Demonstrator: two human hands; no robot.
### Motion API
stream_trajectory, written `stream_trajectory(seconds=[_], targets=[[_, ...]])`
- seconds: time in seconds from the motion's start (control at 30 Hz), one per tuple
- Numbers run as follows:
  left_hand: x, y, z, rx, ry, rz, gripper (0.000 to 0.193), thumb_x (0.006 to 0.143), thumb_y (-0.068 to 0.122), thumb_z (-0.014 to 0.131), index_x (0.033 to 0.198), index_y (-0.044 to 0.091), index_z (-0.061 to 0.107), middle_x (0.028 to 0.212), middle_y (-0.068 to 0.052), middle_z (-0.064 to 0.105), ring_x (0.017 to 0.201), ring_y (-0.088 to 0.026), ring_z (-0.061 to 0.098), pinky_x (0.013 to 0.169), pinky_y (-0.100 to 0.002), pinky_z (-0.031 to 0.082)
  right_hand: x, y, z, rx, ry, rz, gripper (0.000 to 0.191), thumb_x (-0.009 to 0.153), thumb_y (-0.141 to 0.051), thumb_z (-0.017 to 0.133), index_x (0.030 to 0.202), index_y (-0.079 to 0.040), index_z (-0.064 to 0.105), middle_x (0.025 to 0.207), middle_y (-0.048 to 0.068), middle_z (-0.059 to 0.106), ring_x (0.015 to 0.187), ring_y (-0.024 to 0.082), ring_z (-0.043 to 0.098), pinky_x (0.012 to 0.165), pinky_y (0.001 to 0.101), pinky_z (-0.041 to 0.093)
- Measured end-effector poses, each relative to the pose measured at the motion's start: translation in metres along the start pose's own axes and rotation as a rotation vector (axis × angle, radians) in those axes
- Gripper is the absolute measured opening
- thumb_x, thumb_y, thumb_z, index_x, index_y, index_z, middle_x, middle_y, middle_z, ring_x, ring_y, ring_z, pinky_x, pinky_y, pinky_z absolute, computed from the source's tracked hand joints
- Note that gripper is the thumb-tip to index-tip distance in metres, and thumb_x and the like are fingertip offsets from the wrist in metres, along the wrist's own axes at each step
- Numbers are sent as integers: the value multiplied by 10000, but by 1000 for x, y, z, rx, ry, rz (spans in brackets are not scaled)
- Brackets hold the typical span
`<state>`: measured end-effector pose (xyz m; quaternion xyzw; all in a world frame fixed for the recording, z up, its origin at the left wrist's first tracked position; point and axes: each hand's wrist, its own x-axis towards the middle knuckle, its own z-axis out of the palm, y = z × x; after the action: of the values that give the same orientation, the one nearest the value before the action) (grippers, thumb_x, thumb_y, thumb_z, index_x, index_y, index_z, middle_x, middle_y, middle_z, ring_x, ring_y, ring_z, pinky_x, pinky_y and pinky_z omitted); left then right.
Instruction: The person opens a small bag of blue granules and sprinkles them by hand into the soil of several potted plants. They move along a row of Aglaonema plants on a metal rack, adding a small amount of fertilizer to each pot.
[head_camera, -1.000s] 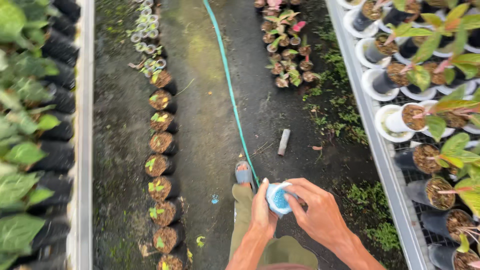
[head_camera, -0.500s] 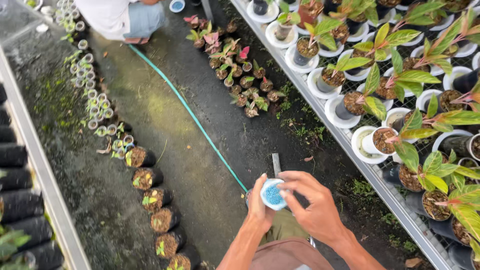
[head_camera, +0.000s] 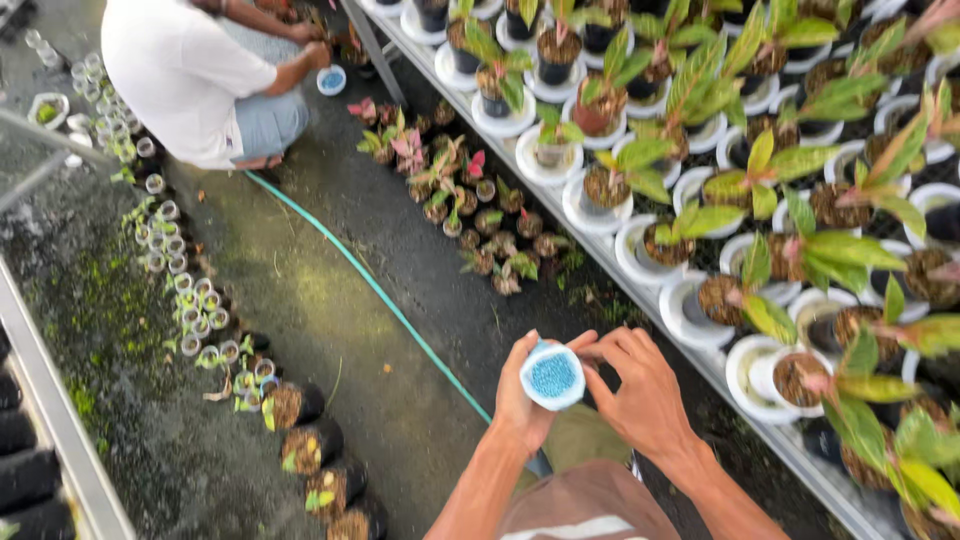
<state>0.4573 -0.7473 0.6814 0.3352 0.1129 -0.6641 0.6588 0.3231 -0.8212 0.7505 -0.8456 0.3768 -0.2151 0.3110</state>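
Wet dark concrete nursery floor with a green hose running across it, and a metal counter of potted plants on the right. The small white cup of blue granules sits upright, mouth facing up, low in the middle of the view. Left hand fingers are wrapped around it; right hand fingers pinch at its rim. Another person crouches up top.

I see a wet, dark concrete floor with green moss at left. A green hose runs diagonally across it. A metal bench of potted plants in white pots fills the right. Black nursery bags line the near left. A person crouches at far left. Even daylight.
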Motion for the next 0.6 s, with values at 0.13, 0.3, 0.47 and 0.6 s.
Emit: stream_trajectory(seconds=[0.13, 0.3, 0.47, 0.6], targets=[[41, 27, 23, 56, 73, -12, 347, 982, 400, 486, 877, 105, 635, 1136, -214, 738, 895, -267, 753, 839, -412, 617, 46, 3, -22, 85, 106, 82, 142, 817, -69, 755, 954, -31, 749, 954, 77, 691, 930, 271, 644, 813, 386, 519], [80, 53, 33, 393, 162, 25, 404, 1024, 469, 537, 977, 112, 719, 761, -15, 686, 607, -118, 599, 470, -283, 387, 88, -8, -48, 66, 122, -24, 141, 787, -104, 778, 922, -65, 765, 1062, 74, 690, 1036, 280, 629, 868, 399, 518], [117, 71, 43, 374, 229, -50, 426, 1002, 464, 549, 936, 65, 684, 758, -36, 692, 614, -125, 645, 541, -280, 513, 126, -16, -34, -91, 32, -28, 195, 737, -140, 800, 923, -83, 784, 1224, 101, 674, 1201, 337, 568, 969, 454, 475], [135, 87, 48, 447, 189, -67, 426, 1018, 462, 561, 909, 65, 672, 720, -17, 638, 583, -112, 585, 504, -277, 454, 148, -17, -14, -125, 101, 87, 220, 751, -162, 797, 947, -64, 779, 1265, 122, 660, 1221, 350, 557, 1008, 473, 449]])
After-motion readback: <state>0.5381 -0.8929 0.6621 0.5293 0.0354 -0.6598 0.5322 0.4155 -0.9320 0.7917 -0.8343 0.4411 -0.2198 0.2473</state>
